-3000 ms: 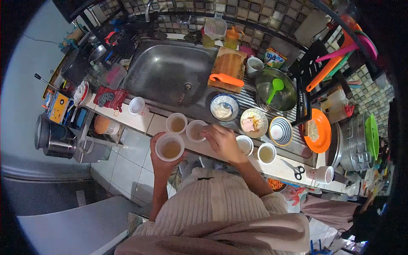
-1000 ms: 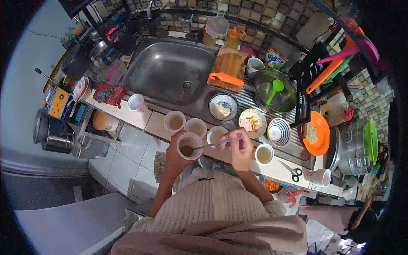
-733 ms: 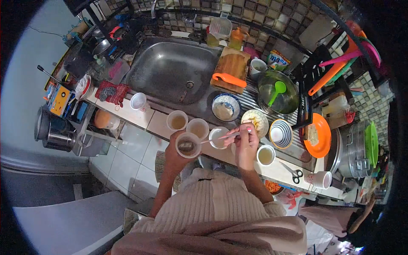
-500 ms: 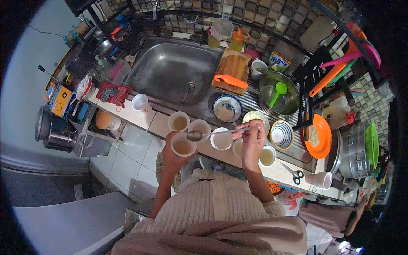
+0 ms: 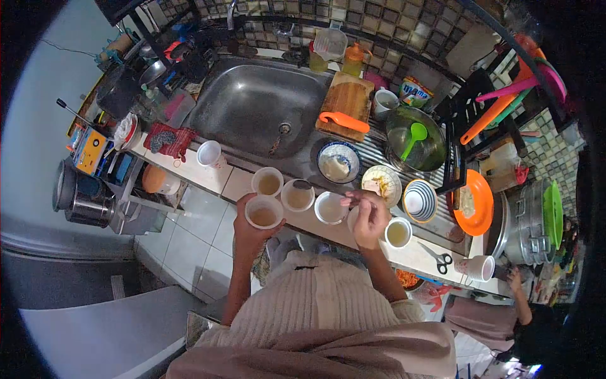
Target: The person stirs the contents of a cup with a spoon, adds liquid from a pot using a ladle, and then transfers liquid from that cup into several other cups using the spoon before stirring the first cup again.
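My left hand (image 5: 249, 237) is wrapped round a plastic cup (image 5: 264, 212) of brownish liquid, held at the counter's front edge. Between the fingers of my right hand (image 5: 371, 221) is a metal spoon (image 5: 303, 184), its bowl over the rim of a second cup (image 5: 297, 196). Beside these stand a cup of darker liquid (image 5: 268, 183) and a cup with pale, cloudy contents (image 5: 329, 208). Another cup is mostly hidden behind my right hand. To its right is a cup of yellowish liquid (image 5: 398, 234).
Behind the cups lie the steel sink (image 5: 252, 107), a blue-rimmed bowl (image 5: 339, 162), a patterned bowl (image 5: 382, 184) and a striped bowl (image 5: 419, 201). Scissors (image 5: 437, 258) and stacked cups (image 5: 478, 268) are at right. An orange-handled knife (image 5: 344, 121) rests on a cutting board (image 5: 348, 98). Another person's arm (image 5: 521, 297) shows lower right.
The spoon has moved from over the cup in my left hand to the cup behind it. My left hand has shifted slightly left with its cup. The other person's arm has moved.
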Demonstrator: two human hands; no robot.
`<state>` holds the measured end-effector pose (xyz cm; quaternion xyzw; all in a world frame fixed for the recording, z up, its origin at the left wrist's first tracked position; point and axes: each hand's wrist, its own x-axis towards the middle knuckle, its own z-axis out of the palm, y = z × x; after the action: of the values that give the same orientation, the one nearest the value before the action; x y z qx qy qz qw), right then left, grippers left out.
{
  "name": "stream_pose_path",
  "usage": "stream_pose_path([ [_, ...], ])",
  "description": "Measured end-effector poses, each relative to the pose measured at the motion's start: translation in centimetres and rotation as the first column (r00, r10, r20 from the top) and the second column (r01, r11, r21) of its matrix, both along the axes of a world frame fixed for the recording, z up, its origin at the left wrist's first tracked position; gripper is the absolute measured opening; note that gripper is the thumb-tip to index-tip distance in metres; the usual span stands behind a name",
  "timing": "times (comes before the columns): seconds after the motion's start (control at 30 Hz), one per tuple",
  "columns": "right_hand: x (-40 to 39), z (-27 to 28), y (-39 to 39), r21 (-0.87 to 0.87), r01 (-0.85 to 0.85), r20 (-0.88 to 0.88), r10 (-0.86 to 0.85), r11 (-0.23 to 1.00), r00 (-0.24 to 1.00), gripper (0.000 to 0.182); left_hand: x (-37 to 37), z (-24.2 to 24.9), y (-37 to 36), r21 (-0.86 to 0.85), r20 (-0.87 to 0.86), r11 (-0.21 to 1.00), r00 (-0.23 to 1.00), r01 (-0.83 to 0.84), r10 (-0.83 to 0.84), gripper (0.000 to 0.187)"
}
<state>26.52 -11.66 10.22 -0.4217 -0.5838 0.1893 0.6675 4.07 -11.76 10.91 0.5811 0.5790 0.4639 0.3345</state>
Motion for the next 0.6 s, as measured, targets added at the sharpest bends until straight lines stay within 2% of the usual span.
stream_pose_path([
  [0.03, -0.1, 0.1, -0.1, 0.000, 0.000, 0.001, 0.000, 1.000, 1.000, 0.017, 0.0, -0.1, 0.0, -0.009, -0.017, 1.000, 1.000, 0.009, -0.009, 0.066],
  [0.1, -0.3, 0.8, -0.2, 0.020, -0.027, -0.254, 0.031, 0.999, 0.967, 0.019, 0.0, -0.3, 0.1, -0.018, -0.032, 1.000, 0.999, 0.019, -0.019, 0.066],
  [0.23, -0.4, 1.2, -0.4, -0.037, -0.072, -0.335, 0.056, 0.997, 0.941, 0.020, 0.1, -1.0, 0.2, -0.004, -0.027, 0.999, 0.998, 0.050, -0.050, 0.067],
  [0.3, -1.0, 0.7, -0.5, -0.001, -0.165, -0.487, 0.143, 0.986, 0.862, 0.020, 0.3, -0.9, 0.2, -0.015, -0.026, 0.998, 0.997, 0.066, -0.066, 0.068],
  [0.33, -1.3, 0.7, -0.7, -0.001, -0.165, -0.487, 0.144, 0.986, 0.862, 0.020, 0.5, -0.6, 0.1, -0.019, -0.015, 0.996, 0.996, 0.087, -0.088, 0.069],
  [0.4, -1.9, 1.1, -1.1, -0.139, -0.195, -0.305, 0.145, 0.971, 0.941, 0.018, 0.8, -0.4, 0.0, -0.023, -0.003, 0.994, 0.994, 0.110, -0.110, 0.071],
  [0.43, -2.3, 1.5, -1.1, -0.133, -0.202, -0.277, 0.159, 0.970, 0.948, 0.016, 0.9, -0.4, 0.0, -0.042, -0.009, 0.991, 0.991, 0.131, -0.131, 0.072],
  [0.47, -2.7, 1.4, -1.2, -0.134, -0.201, -0.278, 0.158, 0.970, 0.948, 0.016, 1.0, -0.4, -0.1, -0.061, -0.016, 0.987, 0.988, 0.151, -0.152, 0.073],
  [0.53, -3.2, 1.0, -1.3, -0.236, -0.314, -0.337, 0.226, 0.920, 0.914, 0.016, 1.3, -0.1, -0.1, -0.053, -0.038, 0.987, 0.988, 0.150, -0.152, 0.074],
  [0.57, -3.1, 1.1, -1.0, -0.246, -0.301, -0.262, 0.236, 0.921, 0.936, 0.017, 1.4, 0.0, -0.2, -0.044, -0.059, 0.988, 0.987, 0.149, -0.152, 0.074],
  [0.6, -3.2, 1.0, -0.9, -0.246, -0.303, -0.261, 0.238, 0.921, 0.935, 0.017, 1.3, -0.1, -0.2, -0.044, -0.059, 0.988, 0.987, 0.147, -0.150, 0.074],
])
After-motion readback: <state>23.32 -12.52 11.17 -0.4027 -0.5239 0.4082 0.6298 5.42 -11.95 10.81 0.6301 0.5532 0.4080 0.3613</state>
